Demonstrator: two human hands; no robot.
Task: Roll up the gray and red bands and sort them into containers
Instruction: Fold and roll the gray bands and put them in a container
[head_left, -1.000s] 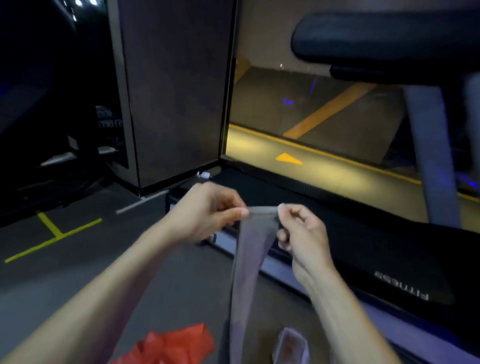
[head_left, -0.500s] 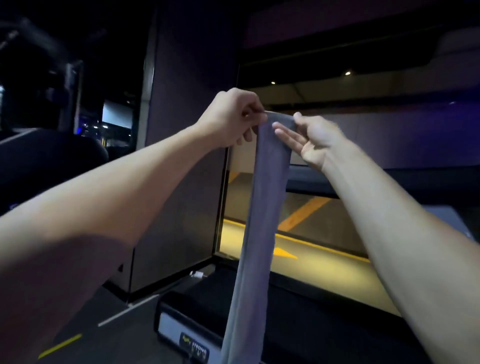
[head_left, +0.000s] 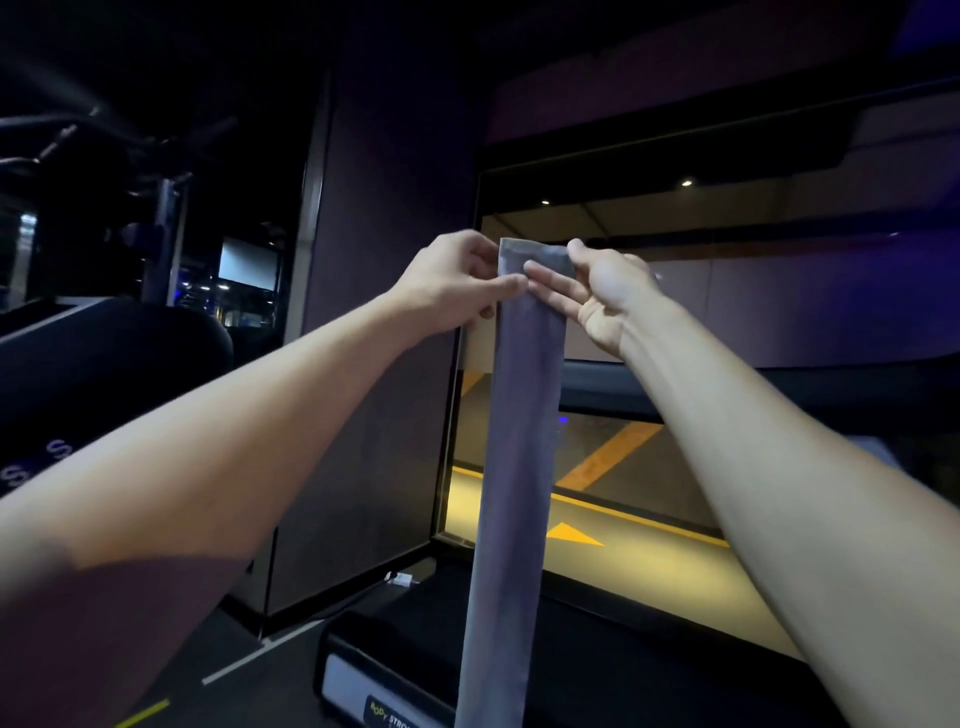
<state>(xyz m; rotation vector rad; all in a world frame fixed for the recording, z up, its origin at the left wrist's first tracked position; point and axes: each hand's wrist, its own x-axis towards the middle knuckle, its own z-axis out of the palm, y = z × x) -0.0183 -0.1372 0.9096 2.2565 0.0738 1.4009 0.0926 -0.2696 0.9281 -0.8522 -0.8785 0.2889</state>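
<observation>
We've got the gray band (head_left: 519, 441) held up high in front of us, hanging straight down — its lower end runs off the bottom of the view. Our left hand (head_left: 457, 280) pinches the top left corner, thumb in front and fingers curled behind. Our right hand (head_left: 597, 291) holds the top right corner — fingers laid fairly straight across the front. Behind it there's a dark treadmill (head_left: 395, 675) on the floor.

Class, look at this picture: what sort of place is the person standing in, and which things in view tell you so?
Most likely a gym, dimly lit. The hands hold up a gray band that looks like an exercise band; a black machine base below carries a "Body Strong" label; and a padded seat and metal frame stand at left.
</observation>
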